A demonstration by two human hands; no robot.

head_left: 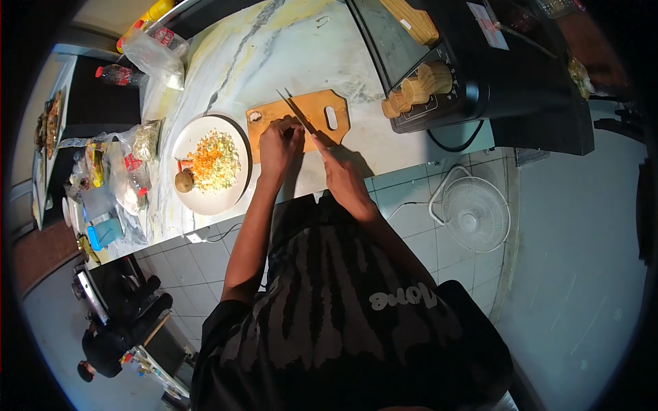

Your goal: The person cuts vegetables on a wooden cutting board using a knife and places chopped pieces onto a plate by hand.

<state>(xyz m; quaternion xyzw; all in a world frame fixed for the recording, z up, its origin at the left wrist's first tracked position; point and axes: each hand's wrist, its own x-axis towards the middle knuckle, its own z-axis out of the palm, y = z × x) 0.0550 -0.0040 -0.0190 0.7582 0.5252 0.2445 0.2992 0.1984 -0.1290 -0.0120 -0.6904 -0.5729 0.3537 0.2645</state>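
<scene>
My right hand [345, 179] grips a knife [299, 114], its blade pointing away from me over a wooden cutting board [321, 103]. My left hand [279, 146] rests on the board close beside the blade with fingers curled; whatever they hold is hidden. A small pale piece [255, 116] lies near the board's left edge. Left of the board stands a white plate [205, 201] with chopped orange and pale green vegetables [216, 161]. A round brown item [184, 181], resembling a potato, and an orange piece [184, 166] sit at the plate's left side.
A black oven [445, 85] with wooden knobs stands at the counter's right. Plastic bags [154, 58], bottles [120, 75] and a blue container [105, 233] crowd the left. A white fan [473, 214] is on the floor. Another person [110, 346] is at lower left.
</scene>
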